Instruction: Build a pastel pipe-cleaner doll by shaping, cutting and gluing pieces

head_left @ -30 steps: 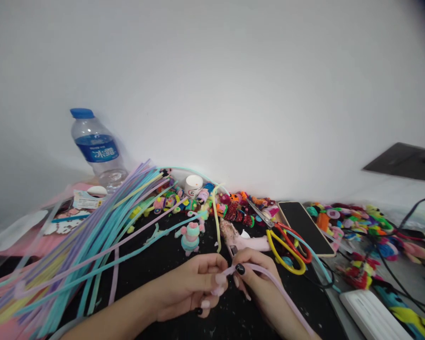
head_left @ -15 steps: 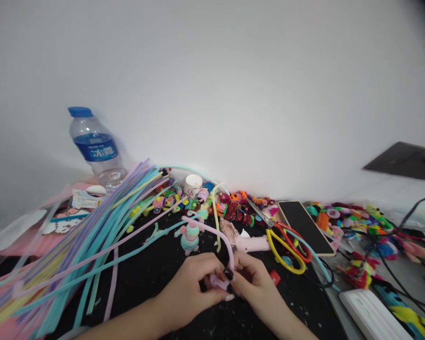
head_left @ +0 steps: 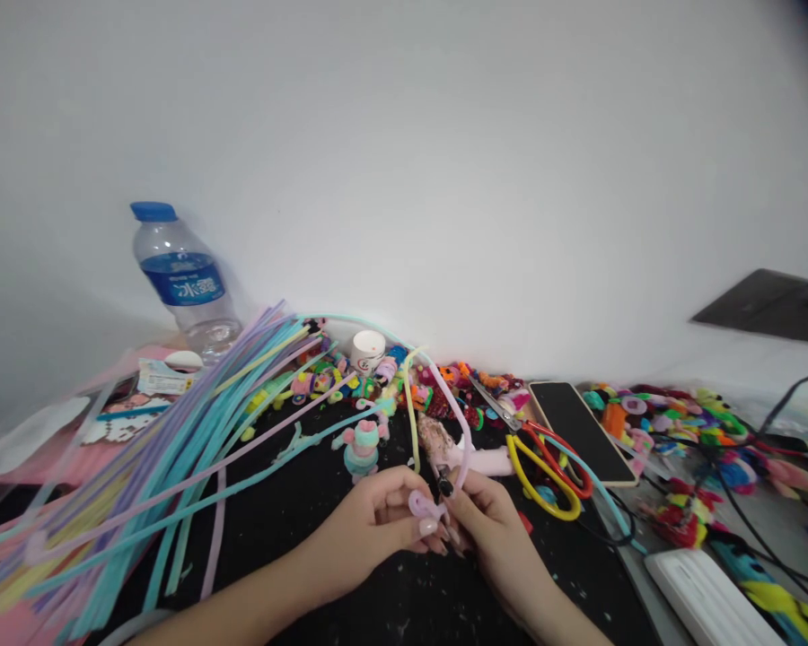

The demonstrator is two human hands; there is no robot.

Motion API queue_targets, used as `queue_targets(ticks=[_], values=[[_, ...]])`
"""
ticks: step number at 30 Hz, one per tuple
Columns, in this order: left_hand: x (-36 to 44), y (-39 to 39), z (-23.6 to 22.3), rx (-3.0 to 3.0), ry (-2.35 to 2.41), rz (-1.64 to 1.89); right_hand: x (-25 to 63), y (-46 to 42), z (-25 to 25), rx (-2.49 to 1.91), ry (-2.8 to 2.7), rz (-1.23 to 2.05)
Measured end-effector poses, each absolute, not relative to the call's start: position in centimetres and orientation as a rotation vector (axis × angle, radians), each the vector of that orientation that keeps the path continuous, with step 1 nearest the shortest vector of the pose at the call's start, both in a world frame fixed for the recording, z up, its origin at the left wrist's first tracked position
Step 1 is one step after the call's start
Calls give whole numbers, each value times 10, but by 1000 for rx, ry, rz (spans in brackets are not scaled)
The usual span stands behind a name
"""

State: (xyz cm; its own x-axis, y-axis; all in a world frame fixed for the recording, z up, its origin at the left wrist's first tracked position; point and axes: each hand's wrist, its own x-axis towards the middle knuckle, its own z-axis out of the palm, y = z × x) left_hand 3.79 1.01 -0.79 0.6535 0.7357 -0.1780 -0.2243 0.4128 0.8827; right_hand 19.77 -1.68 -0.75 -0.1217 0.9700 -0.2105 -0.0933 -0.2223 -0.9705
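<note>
One lilac fuzzy stem (head_left: 469, 440), curled at its lower end, above the desk (head_left: 350, 621) toward the near edge. Two hands: left hand (head_left: 373, 529), fingers bent, pinching the curl; right hand (head_left: 490, 519), fingertips closed on the stem beside it. One pink-and-aqua figure (head_left: 362, 459), just beyond the left hand. One pair of scissors (head_left: 516, 425), near one phone (head_left: 583, 435). Many pastel stems (head_left: 175, 440), toward the left edge. One bottle (head_left: 183, 278), back left.

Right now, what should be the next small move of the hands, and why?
Perhaps the right hand should bend the lilac strip down around the small coil: the left hand holds that coil, while the strip's long free length arcs upward.
</note>
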Motion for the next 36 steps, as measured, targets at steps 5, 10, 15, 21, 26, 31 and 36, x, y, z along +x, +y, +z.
queue_targets(ticks=[5,10,15,21,26,31,36], values=[[38,9,-3,885,629,633,198,-17,-6,-1270,-1137,1507],[36,9,0,825,616,595,197,-16,-5,-1284,-1159,1496],[35,9,0,776,573,569,198,-16,-3,-1274,-1163,1513],[34,10,0,747,651,569,201,-15,-4,-1317,-1160,1479],[34,11,1,741,679,576,203,-14,-4,-1330,-1186,1468],[34,12,0,731,687,584,207,-12,-5,-1339,-1223,1449],[34,12,0,733,683,591,208,-10,-4,-1352,-1202,1465]])
